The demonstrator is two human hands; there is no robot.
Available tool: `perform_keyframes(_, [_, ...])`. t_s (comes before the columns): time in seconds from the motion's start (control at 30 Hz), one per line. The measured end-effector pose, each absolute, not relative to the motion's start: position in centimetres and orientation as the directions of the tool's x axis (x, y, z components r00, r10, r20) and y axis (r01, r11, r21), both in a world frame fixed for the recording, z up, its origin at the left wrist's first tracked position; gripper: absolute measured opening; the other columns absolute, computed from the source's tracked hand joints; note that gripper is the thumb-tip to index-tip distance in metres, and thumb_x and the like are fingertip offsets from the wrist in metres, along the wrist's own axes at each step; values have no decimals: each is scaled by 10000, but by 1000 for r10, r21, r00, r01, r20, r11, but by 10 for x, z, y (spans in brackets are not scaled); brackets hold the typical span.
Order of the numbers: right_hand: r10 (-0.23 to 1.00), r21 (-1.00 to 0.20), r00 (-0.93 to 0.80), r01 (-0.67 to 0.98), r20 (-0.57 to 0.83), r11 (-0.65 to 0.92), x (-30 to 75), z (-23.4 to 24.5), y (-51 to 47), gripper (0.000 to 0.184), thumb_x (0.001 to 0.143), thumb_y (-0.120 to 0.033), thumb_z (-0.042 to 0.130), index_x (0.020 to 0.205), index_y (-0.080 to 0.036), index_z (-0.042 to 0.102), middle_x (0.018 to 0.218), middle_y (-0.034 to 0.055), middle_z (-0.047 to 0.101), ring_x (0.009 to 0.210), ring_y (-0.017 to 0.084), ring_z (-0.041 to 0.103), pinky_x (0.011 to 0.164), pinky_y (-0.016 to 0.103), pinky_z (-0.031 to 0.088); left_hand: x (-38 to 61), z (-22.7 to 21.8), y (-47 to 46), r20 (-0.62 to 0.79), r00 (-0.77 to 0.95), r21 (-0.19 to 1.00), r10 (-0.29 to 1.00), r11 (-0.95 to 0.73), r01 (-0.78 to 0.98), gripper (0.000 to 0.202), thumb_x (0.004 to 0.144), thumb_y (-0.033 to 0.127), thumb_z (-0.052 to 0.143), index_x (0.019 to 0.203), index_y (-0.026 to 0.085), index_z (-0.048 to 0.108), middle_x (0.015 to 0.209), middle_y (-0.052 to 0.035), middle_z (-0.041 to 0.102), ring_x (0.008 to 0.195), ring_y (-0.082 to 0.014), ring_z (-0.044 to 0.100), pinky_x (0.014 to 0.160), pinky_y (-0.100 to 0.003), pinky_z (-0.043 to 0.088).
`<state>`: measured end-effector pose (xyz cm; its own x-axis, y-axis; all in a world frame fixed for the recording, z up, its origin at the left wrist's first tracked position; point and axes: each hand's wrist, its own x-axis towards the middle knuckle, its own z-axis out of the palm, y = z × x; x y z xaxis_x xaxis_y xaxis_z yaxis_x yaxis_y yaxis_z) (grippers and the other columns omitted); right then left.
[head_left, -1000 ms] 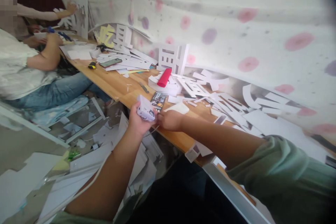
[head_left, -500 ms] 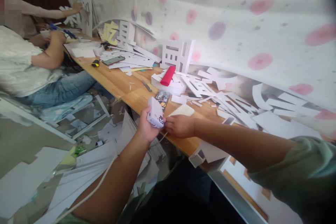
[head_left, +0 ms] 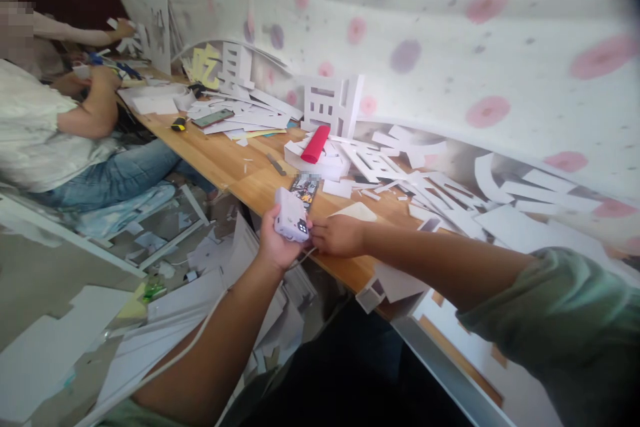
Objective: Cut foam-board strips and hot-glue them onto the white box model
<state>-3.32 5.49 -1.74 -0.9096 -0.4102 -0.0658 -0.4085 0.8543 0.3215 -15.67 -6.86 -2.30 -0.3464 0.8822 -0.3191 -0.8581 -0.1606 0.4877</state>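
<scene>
My left hand is closed around a pale lavender power bank, a small rounded block with a dark display of lit dots at its near end. At that end, the fingers of my right hand are pressed together, and a thin white cable runs out from under them. Whatever plug they pinch is hidden. Just behind the power bank, a phone with a bright picture on its screen lies on the wooden table. A white rounded flat piece lies behind my right hand.
White cut-out letter pieces and scraps cover the table's back and right. A red roll rests on a white piece. Another phone and a yellow-black tool lie farther left. A seated co-worker is at left; white sheets litter the floor.
The view has shifted slightly, so most things sit a little farther left. Both hands keep the same hold at the power bank. A far co-worker's hand has moved left and down.
</scene>
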Motion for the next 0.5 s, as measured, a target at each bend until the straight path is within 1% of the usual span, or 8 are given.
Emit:
perform_keyframes(0.13, [-397, 325, -917, -390, -47, 862, -33, -19, 55, 240, 1002, -262, 515, 998, -73, 664, 1124, 191, 626, 1121, 265, 552, 925, 373, 479, -159, -24, -69, -293, -331, 495, 897, -154, -855, 390, 819, 444, 458, 942, 120, 637, 722, -87, 656, 559, -224, 630, 478, -348, 515])
perform_keyframes(0.27, [-410, 319, -911, -402, -43, 859, -30, -18, 56, 258, 1017, -261, 473, 998, -80, 656, 1054, 168, 636, 1051, 253, 569, 852, 357, 495, -160, -27, -72, -260, -326, 494, 909, -165, -854, 421, 833, 447, 420, 961, 114, 643, 748, -100, 666, 590, -231, 641, 502, -359, 530])
perform_keyframes(0.37, [-424, 313, -905, -413, -37, 855, -28, -16, 54, 265, 1024, -234, 437, 1012, -77, 649, 1049, 172, 631, 1015, 243, 574, 796, 346, 501, -160, -31, -74, -244, -324, 490, 914, -173, -855, 460, 830, 457, 402, 992, 101, 644, 775, -122, 671, 618, -254, 647, 511, -381, 532])
perform_keyframes(0.43, [-432, 306, -901, -420, -31, 855, -28, -16, 49, 243, 1017, -222, 449, 1006, -80, 646, 1035, 171, 630, 988, 238, 578, 781, 345, 501, -160, -34, -73, -238, -323, 488, 916, -175, -855, 472, 821, 459, 414, 1017, 94, 641, 792, -131, 674, 631, -257, 649, 525, -379, 532])
perform_keyframes(0.5, [-450, 293, -893, -437, -24, 851, -30, -17, 42, 191, 995, -189, 479, 964, -99, 644, 970, 148, 633, 940, 225, 581, 783, 345, 496, -159, -35, -73, -235, -331, 489, 914, -183, -853, 472, 809, 454, 443, 1044, 93, 638, 791, -127, 676, 623, -243, 647, 556, -364, 538])
